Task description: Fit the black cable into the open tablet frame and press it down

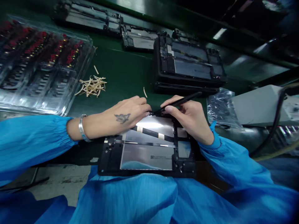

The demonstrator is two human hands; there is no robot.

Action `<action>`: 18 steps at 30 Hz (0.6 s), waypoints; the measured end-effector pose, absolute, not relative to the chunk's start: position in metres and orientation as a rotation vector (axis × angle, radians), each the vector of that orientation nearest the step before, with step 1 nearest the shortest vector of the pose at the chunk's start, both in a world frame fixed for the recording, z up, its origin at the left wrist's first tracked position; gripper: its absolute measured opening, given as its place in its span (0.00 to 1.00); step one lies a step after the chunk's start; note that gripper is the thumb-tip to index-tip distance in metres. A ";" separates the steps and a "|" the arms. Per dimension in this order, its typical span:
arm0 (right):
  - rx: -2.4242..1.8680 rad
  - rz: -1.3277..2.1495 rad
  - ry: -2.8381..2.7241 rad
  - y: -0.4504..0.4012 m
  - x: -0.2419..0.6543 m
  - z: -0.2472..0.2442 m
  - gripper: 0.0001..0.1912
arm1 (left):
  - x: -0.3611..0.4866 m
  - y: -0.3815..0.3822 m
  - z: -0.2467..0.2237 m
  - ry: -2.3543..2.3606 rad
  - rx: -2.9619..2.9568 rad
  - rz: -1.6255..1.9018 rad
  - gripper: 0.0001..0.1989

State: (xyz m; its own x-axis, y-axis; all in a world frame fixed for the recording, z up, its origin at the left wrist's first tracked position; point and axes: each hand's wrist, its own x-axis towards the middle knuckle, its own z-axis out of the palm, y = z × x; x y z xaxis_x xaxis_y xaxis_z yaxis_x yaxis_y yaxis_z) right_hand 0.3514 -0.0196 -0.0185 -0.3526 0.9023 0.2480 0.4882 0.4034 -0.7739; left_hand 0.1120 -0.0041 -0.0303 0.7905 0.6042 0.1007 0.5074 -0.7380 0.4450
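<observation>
An opened tablet-like device (147,155) lies in front of me at the near table edge, its silvery inside plate and dark frame facing up. My right hand (190,116) holds a slim black tool (187,99) like a pen, the tip pointing left onto the device's far edge. Whether the tool is tweezers or a pry stick is unclear. My left hand (133,112) reaches across the device's upper left, its fingers closed together at the far edge near the tool tip. Anything pinched there is hidden. A black strip with pale patches (149,133) crosses the plate.
Clear plastic trays (77,77) with small red-and-black parts stand at left. Beside them lies a pile of pale strips (92,86), with one loose strip (145,92) nearer. Stacked similar devices (191,67) stand behind; a plastic bag (220,105) and grey box (257,104) lie right.
</observation>
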 end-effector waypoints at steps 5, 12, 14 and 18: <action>-1.172 0.753 -2.036 -0.019 0.352 -0.019 0.07 | 0.112 -0.004 -0.032 0.838 2.587 0.350 0.15; -1.178 0.780 -2.015 -0.020 0.353 -0.019 0.07 | 0.111 -0.004 -0.033 0.832 2.594 0.359 0.14; -1.181 0.791 -2.000 -0.021 0.353 -0.018 0.07 | 0.111 -0.004 -0.033 0.835 2.594 0.356 0.13; -1.166 0.751 -2.044 -0.021 0.353 -0.017 0.08 | 0.112 -0.004 -0.033 0.843 2.595 0.342 0.12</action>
State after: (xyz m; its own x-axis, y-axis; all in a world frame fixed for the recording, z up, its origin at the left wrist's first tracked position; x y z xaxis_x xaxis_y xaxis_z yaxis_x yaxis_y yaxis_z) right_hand 0.3530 -0.0209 -0.0166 -0.3857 0.8856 0.2588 0.5073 0.4379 -0.7422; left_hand 0.1117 -0.0038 -0.0331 0.7892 0.6044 0.1088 0.5093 -0.7432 0.4338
